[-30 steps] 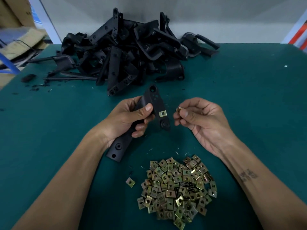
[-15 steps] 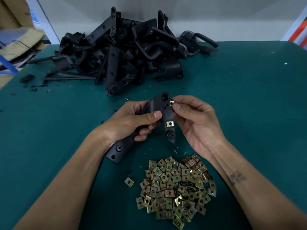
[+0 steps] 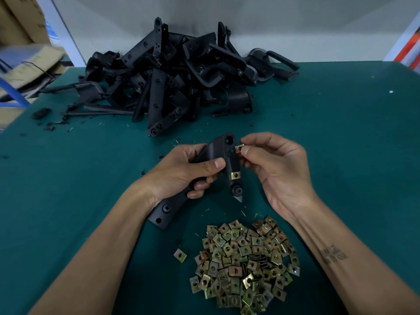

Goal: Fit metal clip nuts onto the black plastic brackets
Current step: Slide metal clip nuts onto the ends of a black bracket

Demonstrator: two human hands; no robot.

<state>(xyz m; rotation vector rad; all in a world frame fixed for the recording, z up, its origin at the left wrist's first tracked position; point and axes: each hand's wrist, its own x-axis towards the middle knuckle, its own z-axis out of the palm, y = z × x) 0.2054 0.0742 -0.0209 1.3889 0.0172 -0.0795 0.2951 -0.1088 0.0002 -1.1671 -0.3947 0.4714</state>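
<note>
Left hand (image 3: 181, 169) round one bracket (image 3: 218, 160) bearing one fitted nut (image 3: 236, 175), right hand (image 3: 277, 164) pinching another clip nut (image 3: 239, 147).

Bent black plastic bracket (image 3: 218, 153) held above green table, one brass-coloured square metal clip nut (image 3: 236, 175) already clipped on its right edge. Second clip nut (image 3: 239, 147) at upper edge. Loose nut heap (image 3: 245, 264) nearby; bracket pile (image 3: 172, 80) behind.
</note>
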